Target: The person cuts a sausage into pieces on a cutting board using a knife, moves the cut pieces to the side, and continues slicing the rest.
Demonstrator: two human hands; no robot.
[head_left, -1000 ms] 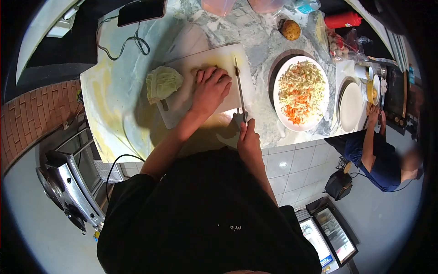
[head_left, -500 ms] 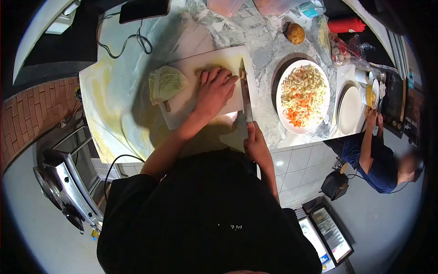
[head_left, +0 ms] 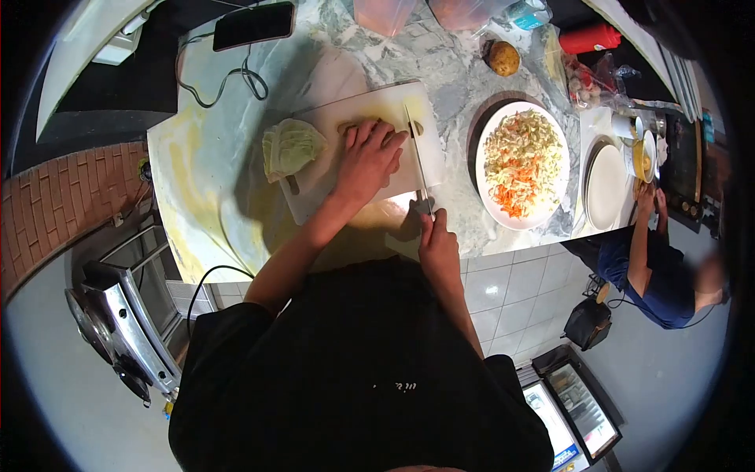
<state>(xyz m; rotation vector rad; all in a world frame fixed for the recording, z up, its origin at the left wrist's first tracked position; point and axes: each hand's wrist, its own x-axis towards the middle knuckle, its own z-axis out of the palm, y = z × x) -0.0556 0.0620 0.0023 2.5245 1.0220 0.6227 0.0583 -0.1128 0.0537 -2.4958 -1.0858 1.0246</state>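
Observation:
My left hand (head_left: 368,161) presses down on the white cutting board (head_left: 312,195), fingers curled over a brown-skinned piece that looks like potato, mostly hidden beneath them. In my right hand (head_left: 439,250) is the handle of a kitchen knife (head_left: 418,161). Its long blade stands edge-on just right of my left fingertips. A small cut slice (head_left: 418,127) lies by the blade near its tip. To the left, a cut chunk of cabbage (head_left: 291,149) rests on the board's edge.
Right of the board stands a white oval plate (head_left: 483,185) of shredded vegetables. Behind it are a whole potato (head_left: 503,58) and a red bottle (head_left: 590,38). A phone (head_left: 253,27) and cable lie back left. Another person (head_left: 649,271) works at far right.
The knife blade has turned from lying partly flat to edge-on, and has shifted slightly left toward my left fingers. My left hand stays nearly in place. The whole view has shifted slightly.

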